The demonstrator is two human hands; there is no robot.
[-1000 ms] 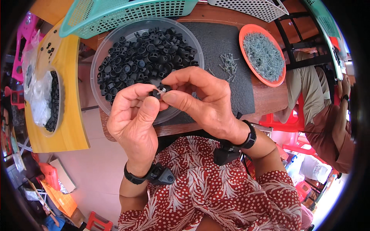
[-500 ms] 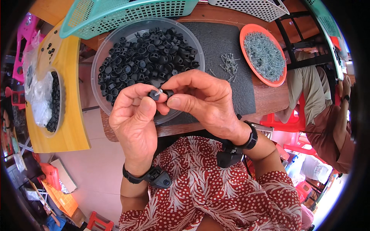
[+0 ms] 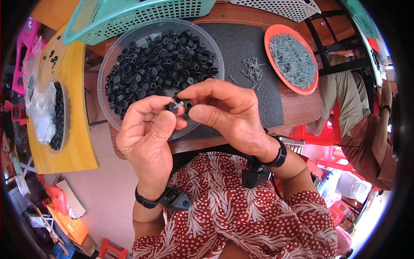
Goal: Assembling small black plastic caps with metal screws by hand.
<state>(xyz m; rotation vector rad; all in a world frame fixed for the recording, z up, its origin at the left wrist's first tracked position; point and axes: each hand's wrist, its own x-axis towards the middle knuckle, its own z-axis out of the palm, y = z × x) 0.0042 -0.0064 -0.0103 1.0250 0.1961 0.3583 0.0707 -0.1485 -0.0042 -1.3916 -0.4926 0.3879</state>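
Observation:
My left hand (image 3: 148,136) pinches a small black plastic part (image 3: 172,108) between thumb and fingers. A silvery screw (image 3: 179,105) sticks out of that part toward the right. Thumb and forefinger of my right hand (image 3: 230,110) close on a second black plastic part (image 3: 187,105), right beside the screw. Whether the screw touches this second part I cannot tell. Both hands meet above the near rim of a clear round tub (image 3: 101,86), which holds a heap of similar black parts (image 3: 161,64).
A black mat (image 3: 233,41) right of the tub bears loose screws (image 3: 253,71). Beyond it, an orange plate (image 3: 268,47) holds many screws. A teal basket (image 3: 138,21) and a pale basket (image 3: 280,9) stand behind. Left is a yellow table (image 3: 84,138); a person (image 3: 366,129) sits right.
More of the black part in my right hand shows now, next to the screw. Both hands keep their pinch. The whole view has shifted slightly.

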